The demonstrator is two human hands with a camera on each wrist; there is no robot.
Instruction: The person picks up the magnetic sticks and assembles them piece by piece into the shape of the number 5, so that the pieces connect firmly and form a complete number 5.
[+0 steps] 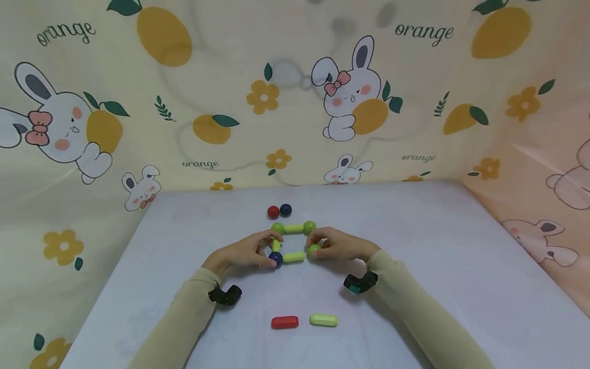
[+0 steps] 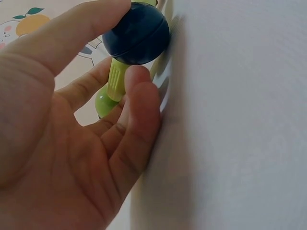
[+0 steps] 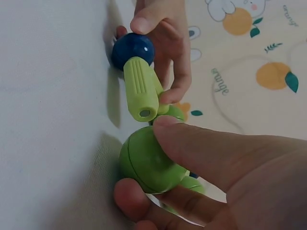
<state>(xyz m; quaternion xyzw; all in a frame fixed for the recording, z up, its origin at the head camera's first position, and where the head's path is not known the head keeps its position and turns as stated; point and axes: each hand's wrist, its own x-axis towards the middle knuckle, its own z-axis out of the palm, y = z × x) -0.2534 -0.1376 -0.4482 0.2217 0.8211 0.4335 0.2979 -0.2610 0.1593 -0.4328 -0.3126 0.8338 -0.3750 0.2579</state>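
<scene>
My left hand [image 1: 251,251] grips a dark blue ball [image 1: 275,259] between thumb and fingers at the near left corner of a ball-and-rod frame. From that ball a yellow-green rod [image 1: 294,257] points right, its free end showing a small metal disc [image 3: 145,113]. Another yellow-green rod [image 1: 276,246] runs back to a green ball [image 1: 277,228], joined by a far rod [image 1: 293,229] to a second green ball [image 1: 309,227]. My right hand [image 1: 338,244] pinches a separate green ball [image 3: 152,160] between thumb and fingers, just off the free rod end.
A red ball [image 1: 273,212] and another dark blue ball [image 1: 286,209] sit side by side behind the frame. Nearer me, a red rod [image 1: 285,322] and a yellow-green rod [image 1: 323,320] lie on the white table [image 1: 415,230]. A printed cloth [image 1: 295,138] hangs behind.
</scene>
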